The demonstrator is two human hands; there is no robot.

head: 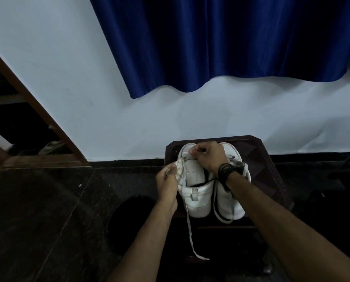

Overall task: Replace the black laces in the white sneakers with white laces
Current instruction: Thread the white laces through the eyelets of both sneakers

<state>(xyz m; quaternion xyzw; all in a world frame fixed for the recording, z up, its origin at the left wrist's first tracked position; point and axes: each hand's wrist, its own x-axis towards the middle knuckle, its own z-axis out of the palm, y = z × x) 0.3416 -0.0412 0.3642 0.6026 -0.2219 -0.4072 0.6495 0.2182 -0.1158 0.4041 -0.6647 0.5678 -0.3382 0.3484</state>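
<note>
White lace (190, 231) is being threaded into the left sneaker (194, 180) on the dark stool (265, 159), left hand (167, 180) pinching its side, right hand (208, 155) pinching lace at the toe; next, likely, pull through.

Both arms reach forward, left grip (167, 178) and right grip (207, 155) curled tight.

The scene is being viewed by a single head-worn wide-angle camera, which is being aimed forward and steeply down. The stool (261, 159) is being framed close below centre, the wall (68, 78) and curtain (231, 37) are being taken in farther above.
</note>
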